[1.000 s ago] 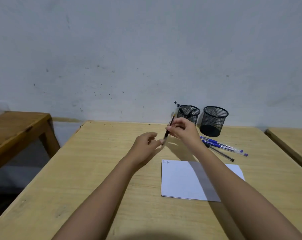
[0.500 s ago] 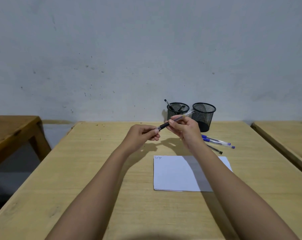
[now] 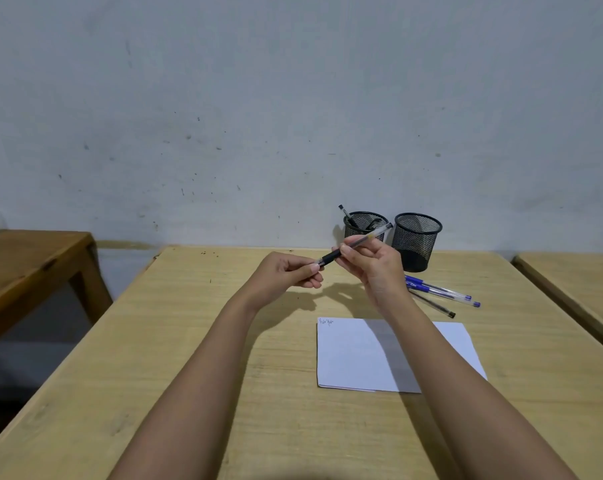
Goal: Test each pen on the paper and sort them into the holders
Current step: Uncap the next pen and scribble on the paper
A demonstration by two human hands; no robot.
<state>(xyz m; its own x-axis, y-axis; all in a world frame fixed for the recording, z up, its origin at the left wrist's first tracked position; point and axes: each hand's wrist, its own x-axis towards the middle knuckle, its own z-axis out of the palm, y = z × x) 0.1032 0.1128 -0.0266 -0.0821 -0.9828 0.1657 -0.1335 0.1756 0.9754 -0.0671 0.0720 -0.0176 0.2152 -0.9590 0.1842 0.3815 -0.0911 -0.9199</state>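
Scribbles, unreadable, at top-left corner of paper [image 3: 359, 355].

A single head-worn wide-angle camera supplied the only view, so no second view shared any part of the scene. It looked forward and slightly down from the near edge of the table [image 3: 175, 358], facing the far wall [image 3: 293, 98], which filled the upper half of the frame. Both forearms entered from the near edge and reached toward the centre. The far table edge sat at mid-height. Neighbouring tables were cut off at the left and right margins.
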